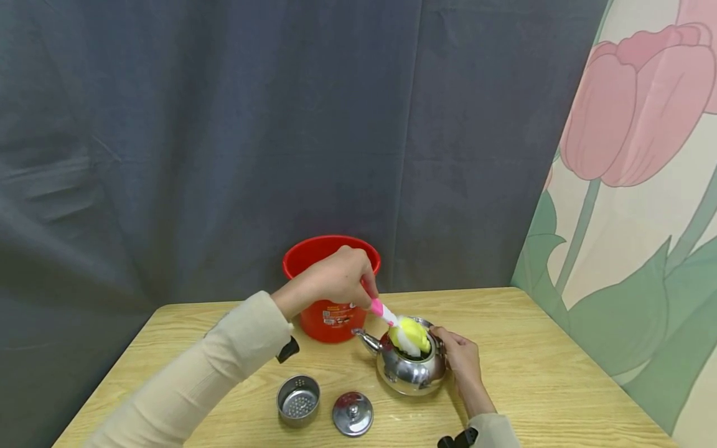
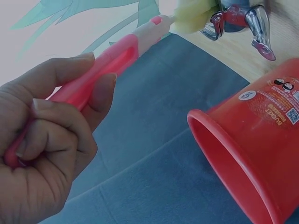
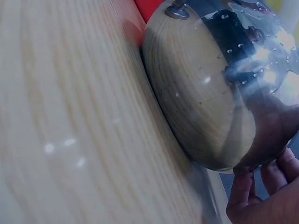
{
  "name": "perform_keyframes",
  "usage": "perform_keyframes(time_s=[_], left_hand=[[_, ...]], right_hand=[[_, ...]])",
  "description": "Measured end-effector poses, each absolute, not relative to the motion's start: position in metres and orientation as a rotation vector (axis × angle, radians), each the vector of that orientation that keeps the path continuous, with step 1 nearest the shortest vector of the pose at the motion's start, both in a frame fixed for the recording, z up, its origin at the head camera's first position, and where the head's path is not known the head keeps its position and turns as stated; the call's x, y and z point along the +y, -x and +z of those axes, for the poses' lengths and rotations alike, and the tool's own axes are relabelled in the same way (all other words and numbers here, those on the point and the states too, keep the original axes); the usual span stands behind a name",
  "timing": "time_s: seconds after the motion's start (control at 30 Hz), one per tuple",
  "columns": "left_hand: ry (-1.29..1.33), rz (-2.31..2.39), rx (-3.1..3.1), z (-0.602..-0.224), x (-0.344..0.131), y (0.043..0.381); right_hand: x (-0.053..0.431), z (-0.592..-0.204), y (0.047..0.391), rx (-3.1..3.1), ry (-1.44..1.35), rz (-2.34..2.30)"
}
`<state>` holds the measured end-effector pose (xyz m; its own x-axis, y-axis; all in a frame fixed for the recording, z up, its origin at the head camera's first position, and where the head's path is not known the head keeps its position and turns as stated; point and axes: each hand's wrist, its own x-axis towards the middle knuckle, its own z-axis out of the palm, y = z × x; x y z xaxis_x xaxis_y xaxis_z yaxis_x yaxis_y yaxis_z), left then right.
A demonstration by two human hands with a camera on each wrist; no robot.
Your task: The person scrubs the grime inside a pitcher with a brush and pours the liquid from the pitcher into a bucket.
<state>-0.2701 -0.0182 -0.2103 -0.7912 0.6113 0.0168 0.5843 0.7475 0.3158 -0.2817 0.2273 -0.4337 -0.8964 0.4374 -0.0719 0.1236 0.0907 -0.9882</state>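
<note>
Above table [image 1: 532, 348], left fingers [image 2: 72, 67] curled round brush [image 2: 119, 56]; right fingers [image 3: 273, 179] holding teapot [image 1: 411, 378]

The right wrist view crops the teapot [image 3: 217, 91].

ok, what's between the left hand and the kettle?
A pink-handled brush: the left hand grips it, and its yellow sponge is at the open top of the kettle. Head view shows it.

Bright glare on the teapot [image 3: 219, 93]
</note>
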Motion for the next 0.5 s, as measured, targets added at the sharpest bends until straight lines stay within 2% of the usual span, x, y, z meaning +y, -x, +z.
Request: perform_keyframes(time_s=[0.5], left_hand=[[-1.011, 0.514, 2.828, -0.2131, -0.0110, 0.2683]], right_hand=[[0.2305, -0.4347, 0.2813, -2.130, 0.563, 1.875]])
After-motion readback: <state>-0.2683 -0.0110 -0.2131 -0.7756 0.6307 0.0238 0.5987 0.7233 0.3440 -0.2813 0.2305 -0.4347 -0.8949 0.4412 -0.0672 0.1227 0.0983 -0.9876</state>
